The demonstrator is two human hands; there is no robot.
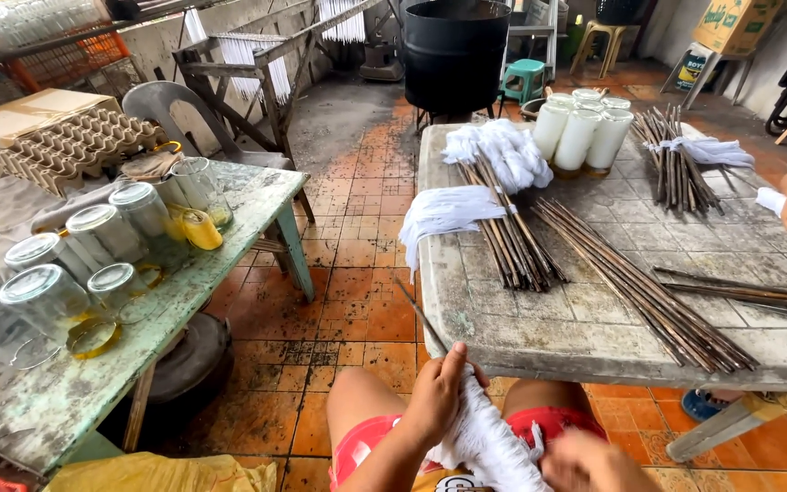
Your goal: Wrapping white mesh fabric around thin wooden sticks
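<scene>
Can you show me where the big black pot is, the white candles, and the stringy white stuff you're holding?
Black pot (455, 50), head view, middle of its front wall.
White candles (579, 137), head view, side of the middle candle.
White string bundle (487, 444), head view, strands between the hands.

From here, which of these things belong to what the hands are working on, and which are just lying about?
In hand:
left hand gripping a thin dark stick
right hand, blurred, at the white string bundle
dark stick bundles and white string hanks on the grey table

Lying about:
upturned glass jars
grey egg trays
black drum
white candles
</scene>
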